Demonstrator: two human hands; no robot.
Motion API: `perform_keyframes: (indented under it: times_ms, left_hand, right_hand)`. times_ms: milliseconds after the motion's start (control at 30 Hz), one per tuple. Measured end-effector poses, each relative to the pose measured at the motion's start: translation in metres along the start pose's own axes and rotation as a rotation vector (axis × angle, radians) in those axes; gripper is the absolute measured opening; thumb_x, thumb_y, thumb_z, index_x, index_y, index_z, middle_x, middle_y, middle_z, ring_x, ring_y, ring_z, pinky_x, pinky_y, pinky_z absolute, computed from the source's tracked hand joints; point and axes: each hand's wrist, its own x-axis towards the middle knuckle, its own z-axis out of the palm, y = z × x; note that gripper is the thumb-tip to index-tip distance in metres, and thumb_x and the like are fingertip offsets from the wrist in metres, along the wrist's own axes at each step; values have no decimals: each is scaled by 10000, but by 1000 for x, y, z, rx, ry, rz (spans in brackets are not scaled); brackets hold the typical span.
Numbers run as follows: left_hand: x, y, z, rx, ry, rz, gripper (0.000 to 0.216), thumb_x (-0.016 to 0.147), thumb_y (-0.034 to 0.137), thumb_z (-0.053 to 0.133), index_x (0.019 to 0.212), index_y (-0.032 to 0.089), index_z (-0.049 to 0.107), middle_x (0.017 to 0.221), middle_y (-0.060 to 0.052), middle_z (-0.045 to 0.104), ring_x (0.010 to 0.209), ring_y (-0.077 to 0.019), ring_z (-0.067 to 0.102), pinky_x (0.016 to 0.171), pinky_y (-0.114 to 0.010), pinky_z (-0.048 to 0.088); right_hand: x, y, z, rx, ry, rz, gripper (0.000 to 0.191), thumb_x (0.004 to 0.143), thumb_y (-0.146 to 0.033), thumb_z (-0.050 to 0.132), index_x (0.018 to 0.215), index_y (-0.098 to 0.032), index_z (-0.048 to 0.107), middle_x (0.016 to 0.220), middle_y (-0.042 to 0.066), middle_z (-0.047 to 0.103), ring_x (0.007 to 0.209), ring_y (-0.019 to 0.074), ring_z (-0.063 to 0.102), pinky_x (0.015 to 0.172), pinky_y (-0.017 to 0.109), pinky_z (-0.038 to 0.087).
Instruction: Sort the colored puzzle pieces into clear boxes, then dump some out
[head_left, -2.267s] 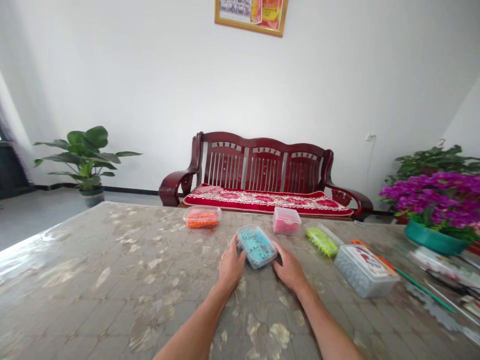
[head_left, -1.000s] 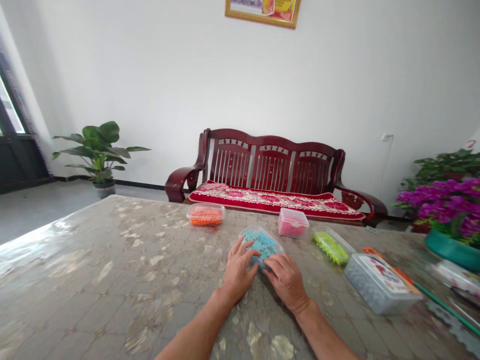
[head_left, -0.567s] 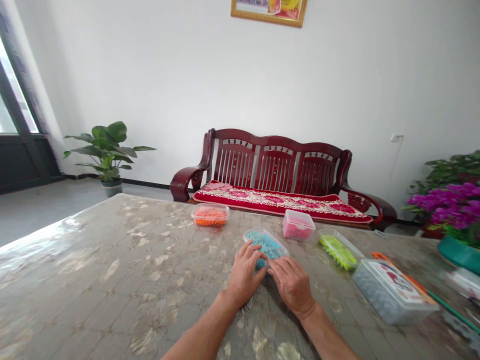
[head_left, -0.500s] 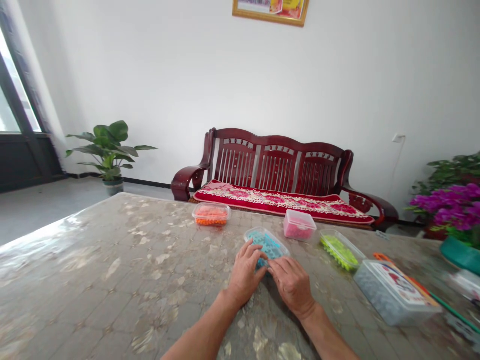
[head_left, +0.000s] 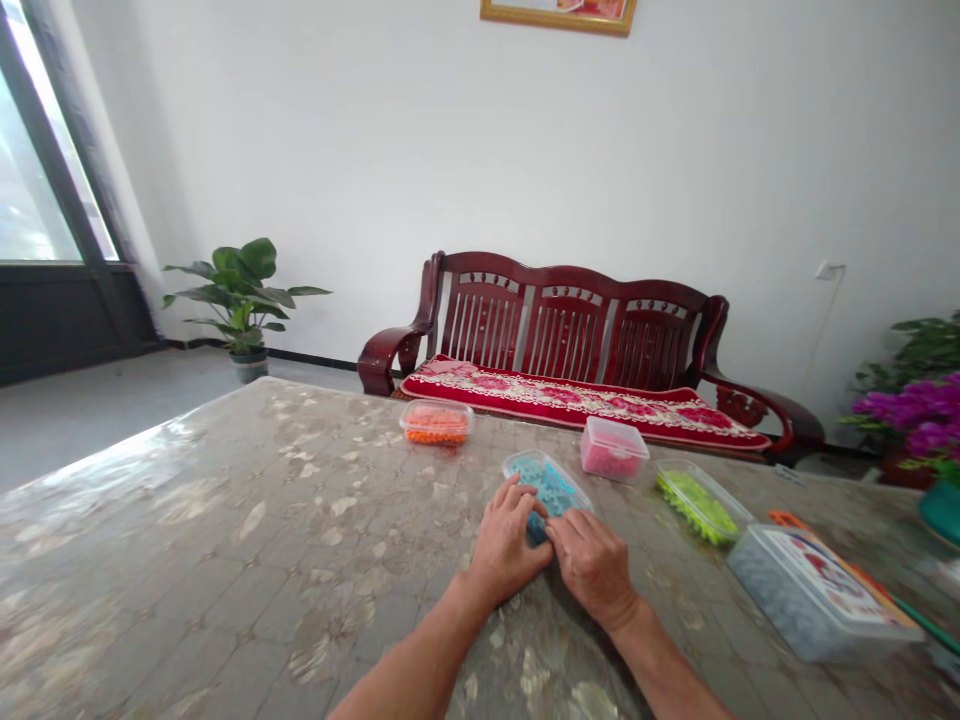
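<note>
A clear plastic box of blue pieces [head_left: 551,482] lies on the table in front of me, its near end partly covered by my hands. My left hand [head_left: 510,535] is curled against the near left side of this box, thumb low and fingertips over its top edge. Pressed together at the near edge, the fingers of my right hand [head_left: 592,560] grip the box from the right. The fingertips of both hands almost meet there, and whatever small part lies between them is hidden.
Around it stand a box of orange pieces [head_left: 437,424], a box of pink pieces [head_left: 613,450], an open-looking box of lime-green pieces [head_left: 701,505] and a larger lidded box of grey pieces [head_left: 821,590]. Behind the patterned table [head_left: 300,520] is a wooden bench [head_left: 562,320].
The whole view has shifted, so things appear a little further right. Both hands stay at the near end of the blue box, with only slight finger movement.
</note>
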Motion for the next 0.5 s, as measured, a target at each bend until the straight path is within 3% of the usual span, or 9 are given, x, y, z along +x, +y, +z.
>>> perform_keyframes:
  times_ms: [267, 400, 500]
  left_hand:
    - [-2, 4, -5, -4, -21, 18, 287, 703, 197, 625, 989, 213, 606, 1176, -80, 617, 1333, -296, 410, 1159, -458, 290]
    - [-2, 0, -5, -49, -62, -9, 301, 750, 210, 603, 1051, 218, 605, 1289, -82, 577, 1384, -288, 352, 1164, -461, 278]
    - [-1, -4, -2, -96, 4, -95, 373, 774, 207, 581, 1146, 215, 591, 1416, -98, 474, 1410, -283, 314, 1175, -475, 251]
  right_hand:
    - [5, -4, -2, 36, 9, 50, 318, 997, -238, 428, 739, -208, 612, 665, 14, 571, 667, 158, 510, 658, 281, 328]
    - [4, -4, -1, 46, 38, 58, 270, 989, -233, 457, 790, -211, 639, 679, 12, 590, 685, 157, 534, 677, 270, 350]
    - [2, -3, 0, 75, 73, 81, 215, 982, -237, 482, 871, -208, 664, 715, 16, 622, 720, 155, 569, 704, 258, 378]
